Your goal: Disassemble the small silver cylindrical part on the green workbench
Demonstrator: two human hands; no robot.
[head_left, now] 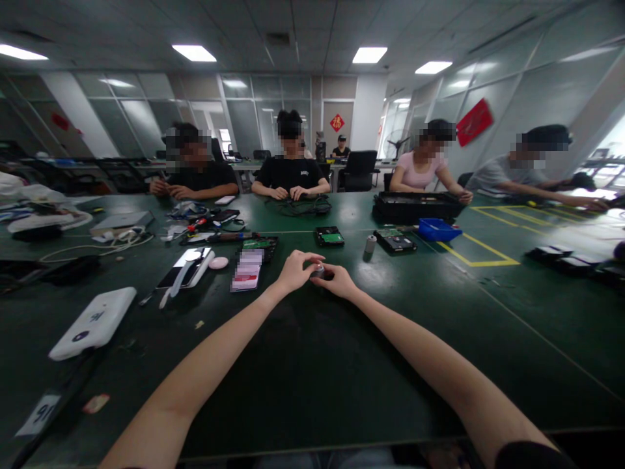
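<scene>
Both my hands meet over the green table (pixel 303 365) around a small grey, roundish metal object (pixel 319 270). My left hand (pixel 296 270) has its thumb and fingers curled at the object's top and left side. From the right, my right hand (pixel 339 281) pinches its lower side. The fingers cover much of the object. A small metal cylinder (pixel 370 244) stands upright to the right, beside a black hard drive (pixel 396 240). Beyond my hands lies a drive with a green circuit board (pixel 329 236). Left of them is a phone with a lit screen (pixel 247 269).
A blue tray (pixel 438 229) and a black case (pixel 417 207) sit at the back right. On the left lie a white device (pixel 94 324), a white power bank (pixel 200 267), a pink round item (pixel 219 262), tools and cables. Several people sit across the table.
</scene>
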